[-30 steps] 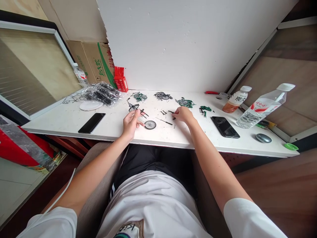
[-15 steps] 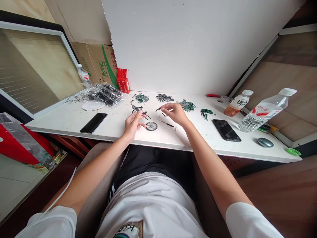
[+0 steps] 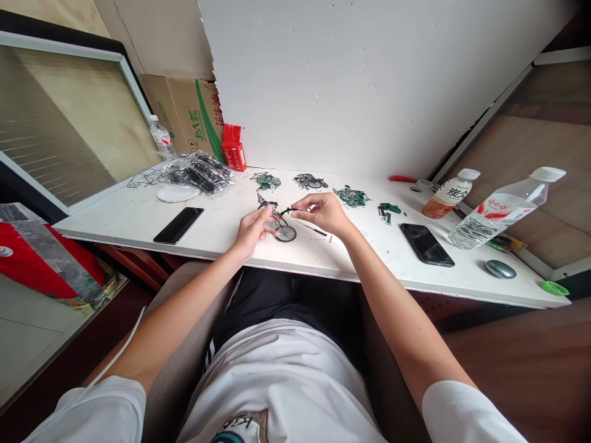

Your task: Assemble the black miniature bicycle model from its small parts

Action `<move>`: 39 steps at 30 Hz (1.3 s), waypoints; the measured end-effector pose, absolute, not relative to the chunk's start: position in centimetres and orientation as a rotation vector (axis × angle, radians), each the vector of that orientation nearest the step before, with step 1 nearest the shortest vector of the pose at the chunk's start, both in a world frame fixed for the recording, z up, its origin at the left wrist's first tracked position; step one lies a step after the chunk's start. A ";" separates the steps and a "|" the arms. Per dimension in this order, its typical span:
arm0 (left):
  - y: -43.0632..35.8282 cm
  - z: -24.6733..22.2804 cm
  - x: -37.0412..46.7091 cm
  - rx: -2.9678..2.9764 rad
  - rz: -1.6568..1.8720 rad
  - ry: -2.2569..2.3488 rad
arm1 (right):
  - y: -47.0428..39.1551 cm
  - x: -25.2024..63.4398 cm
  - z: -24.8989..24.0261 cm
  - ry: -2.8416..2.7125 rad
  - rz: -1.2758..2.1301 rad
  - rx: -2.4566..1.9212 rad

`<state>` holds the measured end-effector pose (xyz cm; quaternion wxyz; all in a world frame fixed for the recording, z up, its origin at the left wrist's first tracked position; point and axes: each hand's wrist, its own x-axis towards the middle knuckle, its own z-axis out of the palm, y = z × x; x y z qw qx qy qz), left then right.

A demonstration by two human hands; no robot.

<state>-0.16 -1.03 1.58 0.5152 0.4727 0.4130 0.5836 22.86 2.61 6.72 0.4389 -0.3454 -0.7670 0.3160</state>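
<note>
My left hand is closed on a small model bicycle, its dark frame poking out above and to the right of the thumb. A spoked black wheel shows just right of those fingers; whether it is fixed to the frame I cannot tell. My right hand pinches a thin, curved black piece between thumb and fingertips. That piece reaches over to the front of the bicycle, but contact is unclear. A slim black screwdriver-like tool lies on the table below my right hand.
Piles of green and black model parts lie behind my hands. Phones flank the work spot on the white table. Bottles stand at the right; plastic-wrapped black parts and a red box sit at the back left.
My right hand has brought the curved black piece left and slightly down, close to the bicycle. My left hand keeps its hold. The whole view has shifted a little.
</note>
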 end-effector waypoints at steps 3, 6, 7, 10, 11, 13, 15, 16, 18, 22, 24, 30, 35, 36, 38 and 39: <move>-0.9 1.4 -0.2 1.146 1.400 0.987 | 2.6 22.7 6.5 -1.931 0.802 -0.843; -0.8 1.4 -0.3 1.166 1.398 0.992 | 2.5 22.5 6.5 -1.971 0.802 -0.848; -0.9 1.5 -0.3 1.170 1.398 0.992 | 2.4 22.4 6.5 -1.982 0.795 -0.852; -0.9 1.6 -0.3 1.183 1.399 0.997 | 2.1 22.2 6.7 -2.002 0.745 -0.853; -1.0 1.6 -0.3 1.191 1.401 1.003 | 1.9 22.1 6.8 -2.002 0.722 -0.848; -1.0 1.7 -0.3 1.209 1.405 1.017 | 1.7 22.0 6.9 -2.002 0.684 -0.837; -1.1 1.7 -0.3 1.222 1.407 1.033 | 1.7 22.0 7.0 -2.009 0.668 -0.830; -1.1 1.7 -0.3 1.228 1.408 1.041 | 1.7 22.0 7.0 -2.017 0.668 -0.829; -1.1 1.7 -0.3 1.244 1.414 1.058 | 1.7 22.0 6.9 -2.039 0.672 -0.828; -1.0 1.9 -0.5 1.281 1.436 1.088 | 1.7 22.0 6.7 -2.084 0.699 -0.822; -1.1 2.1 -0.6 1.298 1.443 1.100 | 1.6 21.9 6.7 -2.093 0.705 -0.818; -1.2 2.7 -1.0 1.308 1.458 1.112 | 2.3 22.2 6.4 -1.978 0.764 -0.837; -0.8 2.8 -1.5 1.276 1.530 1.080 | 3.5 22.3 5.1 -1.919 0.863 -0.962; -0.7 2.8 -1.6 1.265 1.549 1.063 | 3.6 22.2 4.9 -1.936 0.859 -0.978; -0.5 3.0 -1.9 1.249 1.581 1.029 | 3.9 22.2 4.4 -1.973 0.803 -1.016; -0.5 3.1 -2.1 1.243 1.598 1.015 | 4.1 22.3 4.3 -1.990 0.748 -1.048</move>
